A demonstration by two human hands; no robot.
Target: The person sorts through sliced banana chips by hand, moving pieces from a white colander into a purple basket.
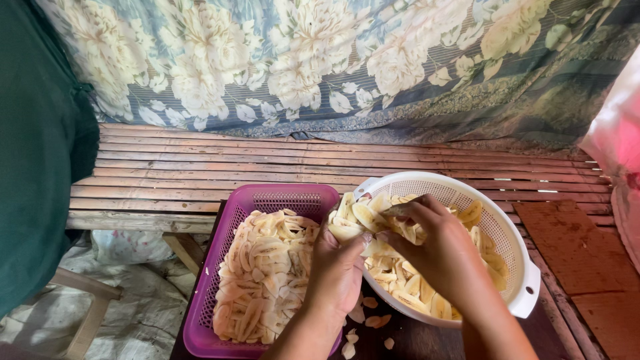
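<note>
My left hand (339,267) grips a pale peeled banana piece (347,229) between the two baskets. My right hand (440,250) reaches over the white round colander (517,233) and holds a small dark blade (400,209) against the fruit. The colander holds several peeled banana pieces (407,283). To its left a purple rectangular basket (230,220) is filled with thin banana slices (267,273). Both baskets rest on a dark board (407,340).
A slatted bamboo bench (200,167) runs behind the baskets, with a floral cloth (320,60) hanging at the back. A few loose slices (373,320) lie on the board. A dark green cloth (40,147) hangs at the left, a pink bag (617,133) at the right.
</note>
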